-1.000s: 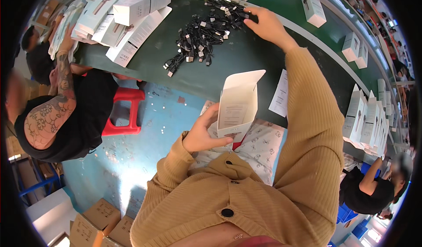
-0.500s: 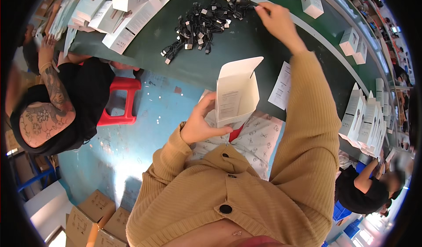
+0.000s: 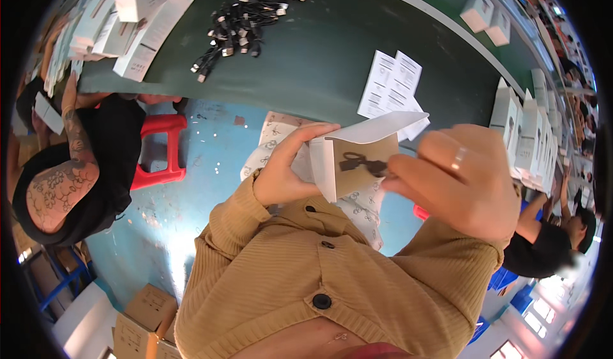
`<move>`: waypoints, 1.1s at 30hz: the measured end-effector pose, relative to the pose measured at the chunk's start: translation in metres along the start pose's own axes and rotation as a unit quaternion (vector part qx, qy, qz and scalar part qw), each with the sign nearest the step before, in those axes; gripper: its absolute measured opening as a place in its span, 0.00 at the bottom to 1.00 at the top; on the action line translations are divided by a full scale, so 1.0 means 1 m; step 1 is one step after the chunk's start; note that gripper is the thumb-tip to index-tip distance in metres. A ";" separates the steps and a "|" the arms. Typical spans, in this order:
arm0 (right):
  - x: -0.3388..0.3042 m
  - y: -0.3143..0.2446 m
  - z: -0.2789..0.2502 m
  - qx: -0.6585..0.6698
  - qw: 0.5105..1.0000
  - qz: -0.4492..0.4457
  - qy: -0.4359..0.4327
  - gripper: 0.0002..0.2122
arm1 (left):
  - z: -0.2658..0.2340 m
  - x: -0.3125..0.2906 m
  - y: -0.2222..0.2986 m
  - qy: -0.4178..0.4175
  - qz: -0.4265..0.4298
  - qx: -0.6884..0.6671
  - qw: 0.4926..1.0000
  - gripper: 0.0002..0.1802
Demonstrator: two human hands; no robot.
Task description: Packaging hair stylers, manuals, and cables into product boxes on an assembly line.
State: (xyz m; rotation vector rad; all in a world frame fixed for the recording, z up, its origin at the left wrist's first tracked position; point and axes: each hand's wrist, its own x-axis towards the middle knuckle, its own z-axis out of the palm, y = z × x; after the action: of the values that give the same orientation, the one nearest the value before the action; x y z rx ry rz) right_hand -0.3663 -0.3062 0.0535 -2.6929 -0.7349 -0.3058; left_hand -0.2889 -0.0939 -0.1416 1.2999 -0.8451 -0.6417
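Note:
My left hand [image 3: 290, 166] is closed round the side of a white carton [image 3: 324, 164], which is tilted with its flap up and its mouth toward my right hand. Pinched in the fingers of my right hand [image 3: 456, 177] is a short black USB cable [image 3: 359, 162], bundled up, its loop and plug at the carton's opening. Motion blurs that hand a little. On the green table beyond lies a pile of black USB cables [image 3: 239, 27]. Printed leaflets [image 3: 391, 81] lie just behind the carton, partly covered by its flap.
White cartons [image 3: 143, 46] are stacked at the far left of the table. More cartons stand upright at the right [image 3: 527, 132], and two sit on a ledge [image 3: 477, 11]. A co-worker [image 3: 76, 167] sits at the left by a red stool [image 3: 159, 151]; another person [image 3: 549, 238] is at the right.
My right hand has come back from the cable pile to the carton with a cable. The carton has tipped toward the right. More of the leaflets now shows.

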 end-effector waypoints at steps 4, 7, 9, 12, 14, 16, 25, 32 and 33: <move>-0.031 0.002 0.012 0.010 0.992 0.098 0.075 0.22 | 0.018 0.005 0.009 -0.015 -0.061 -0.020 0.998 0.47; -0.077 -0.006 0.055 0.118 0.951 0.173 0.230 0.33 | 0.038 0.008 0.014 0.002 -0.209 -0.172 0.963 0.52; -0.093 -0.025 0.093 0.157 0.925 0.254 0.234 0.35 | 0.059 0.027 0.011 -0.013 -0.121 -0.244 0.962 0.55; -0.103 -0.037 0.123 0.022 0.900 0.340 0.272 0.33 | 0.083 0.041 0.000 -0.051 -0.105 -0.289 0.950 0.62; -0.117 -0.029 0.109 0.035 0.872 0.399 0.280 0.32 | 0.091 0.057 0.005 -0.104 -0.094 -0.319 0.937 0.64; -0.129 -0.020 0.098 -0.032 0.843 0.455 0.286 0.30 | 0.090 0.062 0.017 -0.131 -0.161 -0.272 0.940 0.60; -0.200 0.086 0.065 -0.379 0.720 0.556 0.169 0.19 | 0.011 0.048 0.029 -0.011 -0.105 -0.132 0.986 0.48; -0.186 0.098 0.065 -0.336 0.774 0.484 0.235 0.14 | -0.108 0.049 0.050 0.273 0.007 0.305 0.912 0.36; -0.166 0.092 0.071 -0.293 0.807 0.450 0.246 0.14 | -0.127 0.052 0.058 0.295 0.037 0.456 0.839 0.34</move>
State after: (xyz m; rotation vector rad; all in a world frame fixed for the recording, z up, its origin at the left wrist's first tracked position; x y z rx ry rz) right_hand -0.4496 -0.4295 -0.0839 -2.8894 0.9293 -1.0278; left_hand -0.1572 -0.0555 -0.0829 2.1518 -0.6720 0.3175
